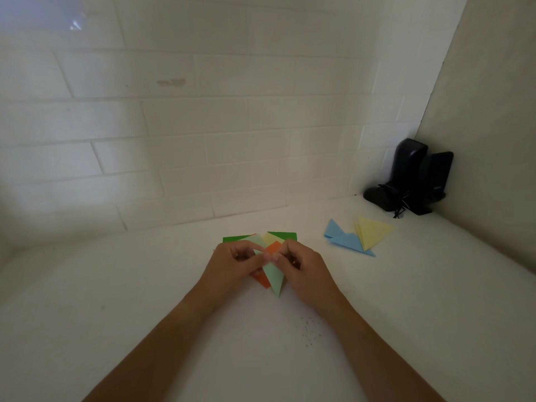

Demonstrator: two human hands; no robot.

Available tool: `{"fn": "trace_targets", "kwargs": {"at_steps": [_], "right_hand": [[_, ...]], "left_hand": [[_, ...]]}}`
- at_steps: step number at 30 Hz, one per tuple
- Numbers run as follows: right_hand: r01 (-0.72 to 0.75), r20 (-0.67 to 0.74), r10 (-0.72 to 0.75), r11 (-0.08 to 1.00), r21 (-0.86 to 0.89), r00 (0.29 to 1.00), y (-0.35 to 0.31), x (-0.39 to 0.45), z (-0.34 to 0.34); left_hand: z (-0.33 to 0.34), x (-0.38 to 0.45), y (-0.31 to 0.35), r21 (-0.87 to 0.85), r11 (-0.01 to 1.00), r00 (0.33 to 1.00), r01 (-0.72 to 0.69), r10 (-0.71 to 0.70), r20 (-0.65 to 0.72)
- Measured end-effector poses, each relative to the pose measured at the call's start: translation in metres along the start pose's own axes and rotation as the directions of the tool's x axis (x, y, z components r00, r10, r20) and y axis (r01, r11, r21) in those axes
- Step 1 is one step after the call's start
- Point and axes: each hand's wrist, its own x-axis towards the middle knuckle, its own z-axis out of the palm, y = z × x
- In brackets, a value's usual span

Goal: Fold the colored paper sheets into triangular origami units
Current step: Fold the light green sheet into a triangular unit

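Note:
A pale green folded sheet (275, 276) points toward me in the middle of the white surface. My left hand (232, 264) and my right hand (301, 266) both pinch its upper part, fingertips meeting at the centre. Under the hands lies a pile of sheets: an orange one (274, 248), a pale yellow one (271, 237) and a dark green one (285, 235). Off to the right lie finished triangular units, two light blue (346, 240) and one yellow (372, 232).
The white surface (145, 285) meets a white tiled wall (203, 140) behind the pile and a plain wall on the right. A pair of black speakers (412, 175) with a cable stands in the back right corner. Small dark specks (307, 332) lie near my right forearm.

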Motion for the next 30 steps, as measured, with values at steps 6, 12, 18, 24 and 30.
{"fn": "trace_targets", "kwargs": {"at_steps": [6, 12, 18, 24, 30], "right_hand": [[-0.018, -0.048, 0.018, 1.000, -0.005, 0.999, 0.001, 0.001, 0.000], [-0.057, -0.059, 0.056, 0.998, -0.016, 0.997, 0.009, 0.003, 0.001], [-0.067, -0.081, 0.066, 0.998, -0.012, 0.995, 0.010, 0.004, 0.002], [-0.107, -0.048, 0.108, 0.994, 0.026, 0.993, 0.016, 0.005, 0.003], [-0.116, -0.079, 0.117, 0.993, 0.020, 0.990, 0.017, 0.006, 0.002]], "left_hand": [[-0.002, 0.004, -0.003, -0.052, 0.998, 0.999, 0.031, -0.032, -0.022], [-0.005, 0.005, -0.003, -0.083, 0.995, 0.997, 0.048, -0.053, -0.048], [-0.004, 0.005, -0.004, -0.070, 0.996, 0.996, 0.049, -0.054, -0.076], [-0.002, 0.003, -0.001, -0.144, 0.987, 0.992, 0.069, -0.083, -0.094], [0.000, 0.000, 0.000, -0.013, 0.999, 0.999, 0.053, -0.053, 0.010]]}}
